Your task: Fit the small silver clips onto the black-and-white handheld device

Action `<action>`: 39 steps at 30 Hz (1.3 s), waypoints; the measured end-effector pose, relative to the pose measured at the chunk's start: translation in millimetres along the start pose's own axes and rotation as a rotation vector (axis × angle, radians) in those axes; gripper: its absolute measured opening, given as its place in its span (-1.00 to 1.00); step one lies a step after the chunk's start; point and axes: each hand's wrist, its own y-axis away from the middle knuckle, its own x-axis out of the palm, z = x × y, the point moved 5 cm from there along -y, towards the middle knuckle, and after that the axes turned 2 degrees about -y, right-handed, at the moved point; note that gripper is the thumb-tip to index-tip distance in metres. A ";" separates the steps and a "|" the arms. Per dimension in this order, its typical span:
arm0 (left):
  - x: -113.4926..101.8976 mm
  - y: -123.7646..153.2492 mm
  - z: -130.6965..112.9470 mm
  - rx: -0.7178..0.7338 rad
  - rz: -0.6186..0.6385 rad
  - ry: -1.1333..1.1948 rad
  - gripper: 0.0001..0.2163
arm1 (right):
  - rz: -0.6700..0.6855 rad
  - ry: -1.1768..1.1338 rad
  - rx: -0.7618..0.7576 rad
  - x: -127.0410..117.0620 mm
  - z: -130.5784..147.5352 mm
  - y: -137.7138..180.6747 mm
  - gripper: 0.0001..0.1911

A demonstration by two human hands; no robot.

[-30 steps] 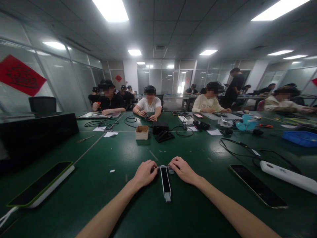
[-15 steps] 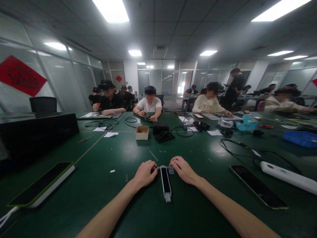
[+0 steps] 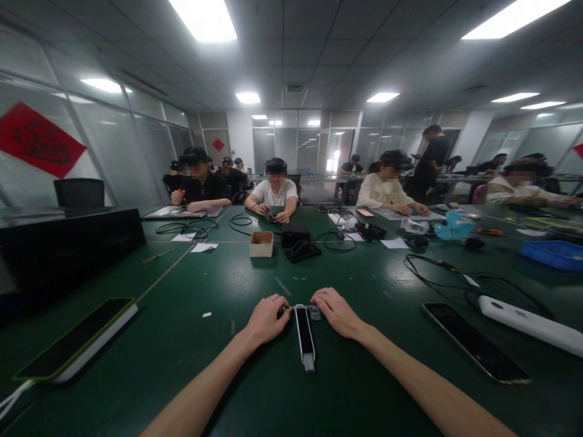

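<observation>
Tabletop point(image 3: 341, 388) — green, under ceiling lights point(image 3: 203, 18).

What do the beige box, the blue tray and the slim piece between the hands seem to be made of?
Box: probably cardboard, matte, from its dull beige walls.
Tray: likely plastic, with smooth blue walls.
Piece: its pale rim may be plastic or metal; its black face looks smooth, material unclear.

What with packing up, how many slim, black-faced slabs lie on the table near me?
3: white-framed slab in the middle, green-rimmed slab at left, phone at right. More may be hidden.
</observation>
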 end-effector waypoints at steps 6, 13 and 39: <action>1.5 -0.5 0.0 0.023 -0.015 -0.027 -0.85 | 0.034 0.018 -0.036 1.9 1.7 -0.4 -0.51; 1.9 -0.5 1.7 0.007 -0.010 -0.023 -0.84 | 0.023 0.022 -0.046 2.2 0.1 -0.5 -0.52; 1.1 -0.6 1.2 -0.009 0.016 -0.024 -0.84 | -0.242 0.189 0.001 -42.9 -36.2 -6.3 -0.64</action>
